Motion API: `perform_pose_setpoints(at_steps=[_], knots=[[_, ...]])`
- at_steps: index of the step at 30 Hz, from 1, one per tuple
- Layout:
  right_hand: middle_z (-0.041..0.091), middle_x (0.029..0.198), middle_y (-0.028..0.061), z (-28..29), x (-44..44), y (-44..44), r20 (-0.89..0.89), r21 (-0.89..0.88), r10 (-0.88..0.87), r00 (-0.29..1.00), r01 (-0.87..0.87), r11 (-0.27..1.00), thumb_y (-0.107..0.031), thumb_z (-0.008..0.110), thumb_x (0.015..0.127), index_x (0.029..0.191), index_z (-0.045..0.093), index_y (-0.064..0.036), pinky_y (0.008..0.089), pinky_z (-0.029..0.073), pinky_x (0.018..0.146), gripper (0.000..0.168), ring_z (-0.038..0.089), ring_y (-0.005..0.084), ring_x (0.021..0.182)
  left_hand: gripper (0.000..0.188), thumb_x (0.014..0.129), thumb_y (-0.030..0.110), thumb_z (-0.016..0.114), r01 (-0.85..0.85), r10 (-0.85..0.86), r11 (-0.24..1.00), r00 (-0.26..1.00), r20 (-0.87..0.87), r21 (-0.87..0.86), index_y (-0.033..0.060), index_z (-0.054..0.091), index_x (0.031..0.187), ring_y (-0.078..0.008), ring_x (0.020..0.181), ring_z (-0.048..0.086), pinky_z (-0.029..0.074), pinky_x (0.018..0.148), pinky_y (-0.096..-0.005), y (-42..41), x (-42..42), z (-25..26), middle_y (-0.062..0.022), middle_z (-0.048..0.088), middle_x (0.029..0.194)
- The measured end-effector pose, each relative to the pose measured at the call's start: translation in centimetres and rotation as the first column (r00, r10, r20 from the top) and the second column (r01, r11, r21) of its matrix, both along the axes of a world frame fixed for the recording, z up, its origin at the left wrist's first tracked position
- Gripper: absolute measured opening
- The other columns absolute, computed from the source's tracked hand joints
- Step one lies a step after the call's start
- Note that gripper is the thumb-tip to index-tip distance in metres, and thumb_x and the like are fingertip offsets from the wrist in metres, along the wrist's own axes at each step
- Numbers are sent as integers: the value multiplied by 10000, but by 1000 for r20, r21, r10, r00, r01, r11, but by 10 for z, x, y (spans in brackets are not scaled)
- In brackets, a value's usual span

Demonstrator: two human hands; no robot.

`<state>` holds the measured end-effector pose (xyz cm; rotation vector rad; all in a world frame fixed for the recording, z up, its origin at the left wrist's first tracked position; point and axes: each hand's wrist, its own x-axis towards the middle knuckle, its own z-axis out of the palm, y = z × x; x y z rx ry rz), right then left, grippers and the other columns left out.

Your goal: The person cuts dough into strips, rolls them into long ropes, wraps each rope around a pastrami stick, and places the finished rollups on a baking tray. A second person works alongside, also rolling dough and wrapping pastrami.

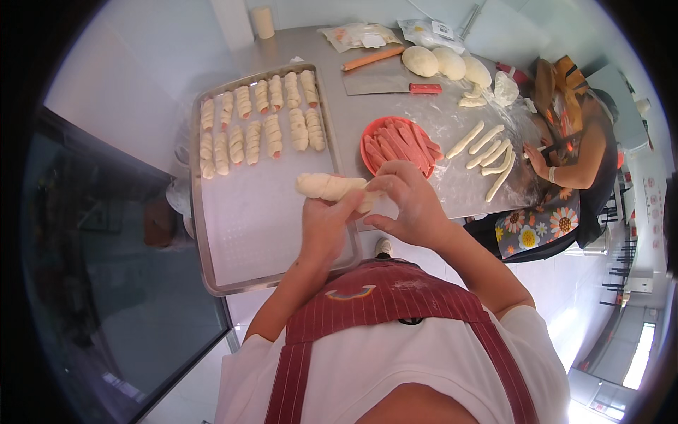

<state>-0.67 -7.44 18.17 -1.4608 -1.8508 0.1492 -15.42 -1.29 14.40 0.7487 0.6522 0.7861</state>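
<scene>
A sausage wrapped in a spiral of pale dough (328, 186) lies across my left hand (324, 225), gripped between its thumb and fingers above the right part of the tray. At the roll's right end, the fingertips of my right hand (410, 206) touch the tail of the dough strip. Its thumb stands apart below, and whether the fingers pinch the dough cannot be made out. Just beyond that hand, a red bowl (364, 146) holds several pink sausages (402, 143). Two rows of wrapped rolls (242, 102) fill the far part of the paper-lined metal tray (206, 275).
Dough strips (490, 151) lie on the floured steel table (450, 199). Behind them are dough balls (420, 61), a cleaver (377, 85), a wooden rolling pin (373, 58) and plastic packets (360, 36). At right, a co-worker's hand (537, 161) rests on the table.
</scene>
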Motion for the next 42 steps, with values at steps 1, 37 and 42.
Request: perform_pose_setpoints(at_steps=[1, 37, 42], knots=[[515, 859, 83, -2, -1, -1, 61, 35, -14, 998, 11, 999, -138, 773, 569, 978, 533, -76, 357, 447, 700, 478, 526, 261, 808, 271, 803, 38, 601, -9, 9, 1000, 1000, 16, -19, 9, 473, 1040, -122, 795, 584, 486, 631, -242, 0, 1, 2, -77, 581, 925], [589, 876, 26, -7, 28, -3, -955, -196, -82, 284, -404, 893, -153, 590, 824, 1058, 549, -25, 237, 439, 685, 270, 553, 101, 761, 339, 793, -3, 589, 103, -35, 972, 952, 305, -211, 53, 461, 1102, -179, 849, 595, 521, 681, -270, -2, 5, 6, -85, 568, 1001], [586, 888, 34, -13, 25, -6, -948, -311, -271, 166, -317, 896, -134, 586, 837, 1080, 504, -10, 230, 453, 655, 285, 559, 99, 756, 276, 808, 30, 594, 120, -36, 972, 925, 379, -200, 64, 477, 1056, -161, 895, 571, 493, 738, -284, -5, 9, 9, -70, 568, 1004]])
